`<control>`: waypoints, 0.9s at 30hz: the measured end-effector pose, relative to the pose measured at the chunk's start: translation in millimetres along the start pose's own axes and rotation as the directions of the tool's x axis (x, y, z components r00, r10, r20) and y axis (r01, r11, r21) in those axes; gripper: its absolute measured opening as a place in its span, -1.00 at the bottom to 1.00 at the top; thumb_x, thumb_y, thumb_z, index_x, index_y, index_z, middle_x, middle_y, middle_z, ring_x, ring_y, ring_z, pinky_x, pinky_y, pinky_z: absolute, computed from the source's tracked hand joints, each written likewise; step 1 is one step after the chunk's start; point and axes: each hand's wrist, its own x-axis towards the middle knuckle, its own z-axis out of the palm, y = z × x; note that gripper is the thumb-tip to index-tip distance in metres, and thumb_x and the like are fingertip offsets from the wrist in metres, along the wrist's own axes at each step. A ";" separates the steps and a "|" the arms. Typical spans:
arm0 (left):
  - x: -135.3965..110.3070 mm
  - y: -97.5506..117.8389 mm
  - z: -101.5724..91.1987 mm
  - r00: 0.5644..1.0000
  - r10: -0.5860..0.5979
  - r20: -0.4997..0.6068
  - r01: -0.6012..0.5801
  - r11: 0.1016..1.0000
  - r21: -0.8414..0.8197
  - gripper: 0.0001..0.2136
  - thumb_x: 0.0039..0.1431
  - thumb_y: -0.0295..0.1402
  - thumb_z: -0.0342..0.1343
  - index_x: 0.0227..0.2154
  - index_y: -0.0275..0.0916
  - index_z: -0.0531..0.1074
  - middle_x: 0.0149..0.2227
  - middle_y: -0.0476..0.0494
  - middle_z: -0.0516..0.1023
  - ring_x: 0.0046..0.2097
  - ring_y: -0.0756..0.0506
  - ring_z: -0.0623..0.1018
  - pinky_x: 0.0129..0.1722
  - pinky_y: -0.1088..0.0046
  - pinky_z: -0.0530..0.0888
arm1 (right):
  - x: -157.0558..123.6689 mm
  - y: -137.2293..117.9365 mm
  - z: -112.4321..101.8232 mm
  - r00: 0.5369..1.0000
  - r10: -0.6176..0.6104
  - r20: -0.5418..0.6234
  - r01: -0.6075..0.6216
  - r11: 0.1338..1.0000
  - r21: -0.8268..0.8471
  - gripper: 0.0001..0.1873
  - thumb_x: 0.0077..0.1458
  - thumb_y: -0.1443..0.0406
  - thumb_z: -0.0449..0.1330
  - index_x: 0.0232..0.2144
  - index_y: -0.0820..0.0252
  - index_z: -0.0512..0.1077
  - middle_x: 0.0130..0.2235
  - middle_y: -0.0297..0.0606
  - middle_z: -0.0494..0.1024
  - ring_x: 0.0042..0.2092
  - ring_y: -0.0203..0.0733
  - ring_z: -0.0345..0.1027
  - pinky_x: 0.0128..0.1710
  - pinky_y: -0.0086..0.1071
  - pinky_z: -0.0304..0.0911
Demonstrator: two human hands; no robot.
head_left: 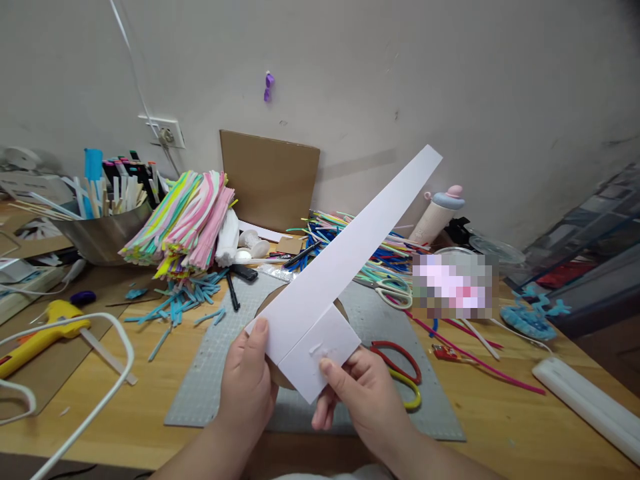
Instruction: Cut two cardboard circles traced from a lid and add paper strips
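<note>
A long white paper strip (345, 247) slants up to the right above the mat, held between my two hands. Its lower end bears a squarish white flap (320, 353) with a small rough mark on it. My left hand (247, 373) pinches the strip's lower left corner, thumb on top. With its thumb pressed on the flap and fingers underneath, my right hand (363, 390) grips the lower right side. Behind the paper, part of a round brown cardboard disc (283, 377) shows; whether it is attached to the strip I cannot tell.
A grey cutting mat (200, 393) lies below, with red-and-yellow-handled scissors (407, 377) on it. A yellow glue gun (50, 327) and a white cable (120, 333) are at left. Bundled pipe cleaners (185, 220), a metal bowl (105, 233) and a bottle (435, 217) stand behind.
</note>
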 end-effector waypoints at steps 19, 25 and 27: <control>2.3 -4.0 -0.5 0.999 0.004 0.042 -0.005 1.000 0.024 -0.60 -0.02 -0.20 0.30 -0.12 -0.28 0.50 -0.37 -0.15 0.66 -0.26 -0.21 0.62 -0.34 0.39 0.54 | 2.5 7.4 -4.3 0.998 -0.041 -0.057 0.041 0.999 -0.010 -0.51 -0.08 -0.06 0.29 -0.48 0.30 0.41 -0.72 -0.30 0.44 -0.73 -0.29 0.31 -0.73 -0.51 0.23; 1.1 -2.8 1.9 1.000 -0.003 0.029 0.003 1.000 0.022 -0.59 -0.06 -0.20 0.33 -0.15 -0.29 0.50 -0.39 -0.14 0.66 -0.28 -0.21 0.63 -0.35 0.39 0.54 | 2.9 6.1 -2.8 0.997 -0.041 -0.058 0.041 0.999 -0.005 -0.52 -0.08 -0.05 0.29 -0.49 0.30 0.40 -0.73 -0.31 0.43 -0.73 -0.29 0.31 -0.73 -0.52 0.22; 0.6 -2.9 2.1 1.000 -0.006 0.029 0.006 1.000 0.012 -0.60 -0.05 -0.21 0.32 -0.15 -0.29 0.49 -0.38 -0.14 0.66 -0.28 -0.20 0.63 -0.35 0.41 0.54 | 2.6 4.8 -2.2 0.997 -0.044 -0.057 0.044 0.999 -0.005 -0.52 -0.07 -0.04 0.30 -0.49 0.30 0.40 -0.73 -0.32 0.43 -0.73 -0.29 0.32 -0.73 -0.52 0.23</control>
